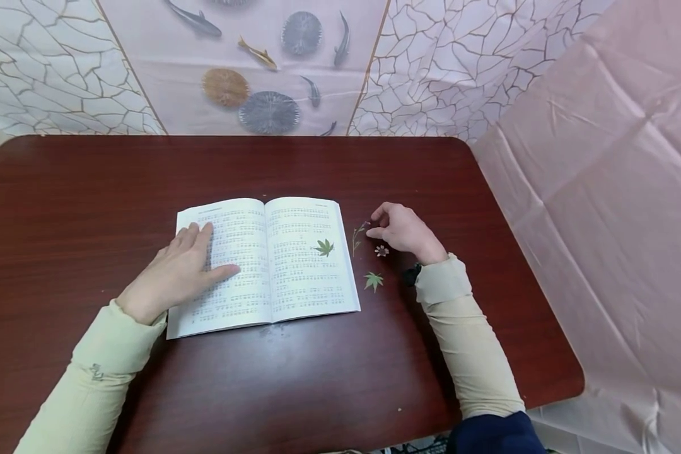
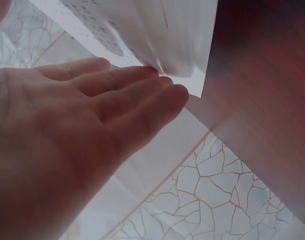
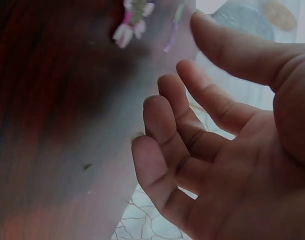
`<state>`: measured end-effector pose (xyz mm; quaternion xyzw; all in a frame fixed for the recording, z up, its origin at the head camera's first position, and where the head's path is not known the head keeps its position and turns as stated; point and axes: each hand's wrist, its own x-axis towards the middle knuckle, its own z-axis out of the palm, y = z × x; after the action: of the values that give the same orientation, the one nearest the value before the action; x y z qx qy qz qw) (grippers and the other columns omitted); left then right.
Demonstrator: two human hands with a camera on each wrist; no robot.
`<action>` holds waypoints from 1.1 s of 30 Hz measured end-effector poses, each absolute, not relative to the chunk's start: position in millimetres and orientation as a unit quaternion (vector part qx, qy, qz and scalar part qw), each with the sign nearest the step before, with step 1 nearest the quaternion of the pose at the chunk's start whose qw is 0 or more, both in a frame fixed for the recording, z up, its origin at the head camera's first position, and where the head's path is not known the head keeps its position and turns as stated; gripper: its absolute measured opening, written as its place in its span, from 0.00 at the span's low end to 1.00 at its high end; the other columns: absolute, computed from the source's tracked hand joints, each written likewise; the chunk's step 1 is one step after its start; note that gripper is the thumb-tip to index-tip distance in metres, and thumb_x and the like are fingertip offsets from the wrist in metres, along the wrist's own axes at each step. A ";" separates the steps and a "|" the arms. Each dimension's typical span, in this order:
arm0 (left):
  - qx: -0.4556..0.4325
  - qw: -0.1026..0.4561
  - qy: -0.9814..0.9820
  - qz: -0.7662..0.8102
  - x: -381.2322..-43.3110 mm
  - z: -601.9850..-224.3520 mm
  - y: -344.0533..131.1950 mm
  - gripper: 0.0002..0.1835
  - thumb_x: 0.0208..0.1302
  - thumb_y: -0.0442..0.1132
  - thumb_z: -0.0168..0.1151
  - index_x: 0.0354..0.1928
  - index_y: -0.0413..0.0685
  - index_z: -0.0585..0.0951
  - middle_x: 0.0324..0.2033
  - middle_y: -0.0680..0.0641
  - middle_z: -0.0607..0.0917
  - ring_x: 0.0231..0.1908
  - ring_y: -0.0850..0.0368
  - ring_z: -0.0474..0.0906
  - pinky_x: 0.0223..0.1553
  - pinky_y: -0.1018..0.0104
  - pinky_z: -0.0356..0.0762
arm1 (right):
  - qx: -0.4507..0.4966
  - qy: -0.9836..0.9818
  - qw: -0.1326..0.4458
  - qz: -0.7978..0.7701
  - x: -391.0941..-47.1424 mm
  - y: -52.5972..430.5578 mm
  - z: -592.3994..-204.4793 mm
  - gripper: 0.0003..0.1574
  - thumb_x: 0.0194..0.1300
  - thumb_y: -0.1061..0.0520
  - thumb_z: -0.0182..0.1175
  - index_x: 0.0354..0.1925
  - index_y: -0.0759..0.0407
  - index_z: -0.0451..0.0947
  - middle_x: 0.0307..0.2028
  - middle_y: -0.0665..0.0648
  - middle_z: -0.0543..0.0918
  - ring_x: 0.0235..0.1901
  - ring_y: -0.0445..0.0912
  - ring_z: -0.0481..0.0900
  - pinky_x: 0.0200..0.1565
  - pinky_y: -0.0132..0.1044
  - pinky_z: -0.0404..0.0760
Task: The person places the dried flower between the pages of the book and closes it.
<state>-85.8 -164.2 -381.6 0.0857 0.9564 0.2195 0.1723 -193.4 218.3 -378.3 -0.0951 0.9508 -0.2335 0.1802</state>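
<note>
An open book (image 1: 303,290) of printed text lies on the table, a green pressed leaf (image 1: 324,248) on its right page. My left hand (image 1: 178,268) rests on the left page, fingers straight and thumb spread; its wrist view shows the outstretched palm (image 2: 92,120) by the page edge. Right of the book, my right hand (image 1: 404,229) is over a thin-stemmed pressed flower (image 1: 356,238), thumb and forefinger apart near its purple head. Close below that hand lies a small pale flower (image 1: 381,251), pinkish-white in the right wrist view (image 3: 135,20). A second green leaf (image 1: 373,281) lies nearer the front.
The dark red-brown table (image 1: 318,384) has rounded corners. Behind it hangs a patterned cloth (image 1: 267,75) with fish and round leaf shapes; a pink creased cloth (image 1: 618,189) hangs along the right side. A dark band (image 1: 412,275) sits at my right wrist.
</note>
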 end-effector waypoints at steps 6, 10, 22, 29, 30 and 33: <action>0.084 0.169 0.955 0.228 -85.1 -385.1 -161.9 0.55 0.65 0.65 0.55 0.73 0.27 0.45 0.70 0.21 0.47 0.70 0.25 0.43 0.64 0.30 0.47 | -0.078 0.965 0.168 -0.188 -193.9 209.3 -386.6 0.34 0.56 0.40 0.70 0.49 0.62 0.74 0.43 0.61 0.73 0.47 0.55 0.69 0.45 0.46 0.74; 0.082 0.166 0.955 0.230 -84.9 -386.9 -161.0 0.55 0.65 0.63 0.56 0.73 0.27 0.46 0.70 0.22 0.49 0.70 0.26 0.44 0.64 0.31 0.48 | -0.075 0.970 0.169 -0.154 -192.2 205.7 -389.0 0.39 0.52 0.35 0.71 0.48 0.62 0.73 0.45 0.61 0.70 0.51 0.56 0.65 0.48 0.48 0.72; 0.082 0.160 0.957 0.227 -83.2 -387.2 -161.0 0.53 0.65 0.62 0.57 0.73 0.29 0.48 0.70 0.23 0.50 0.69 0.26 0.45 0.65 0.32 0.47 | -0.075 0.957 0.189 -0.205 -196.1 214.6 -386.6 0.23 0.58 0.50 0.71 0.46 0.60 0.77 0.36 0.57 0.82 0.33 0.48 0.79 0.43 0.43 0.76; 0.081 0.161 0.958 0.221 -83.8 -384.9 -162.0 0.53 0.65 0.63 0.56 0.73 0.30 0.47 0.70 0.24 0.50 0.70 0.26 0.45 0.66 0.33 0.45 | -0.082 0.949 0.183 -0.243 -198.0 218.7 -388.5 0.21 0.57 0.53 0.71 0.45 0.61 0.77 0.39 0.59 0.79 0.37 0.51 0.77 0.46 0.43 0.74; 0.081 0.161 0.959 0.220 -83.8 -384.8 -162.2 0.53 0.65 0.63 0.56 0.74 0.30 0.47 0.70 0.24 0.50 0.70 0.26 0.45 0.66 0.33 0.45 | -0.085 0.949 0.179 -0.244 -198.3 218.7 -388.9 0.21 0.56 0.54 0.72 0.45 0.61 0.77 0.39 0.59 0.79 0.38 0.51 0.77 0.46 0.43 0.74; 0.084 0.159 0.959 0.220 -83.5 -383.8 -162.8 0.53 0.65 0.63 0.56 0.73 0.29 0.47 0.70 0.23 0.50 0.70 0.26 0.45 0.66 0.33 0.45 | -0.089 0.949 0.168 -0.250 -197.7 217.5 -389.2 0.20 0.55 0.55 0.72 0.43 0.61 0.77 0.39 0.60 0.79 0.38 0.51 0.77 0.46 0.43 0.74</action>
<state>-83.5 -162.8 -383.8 0.0836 0.9590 0.2195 0.1587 -197.7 217.5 -389.2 -0.0890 0.9494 -0.2501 0.1679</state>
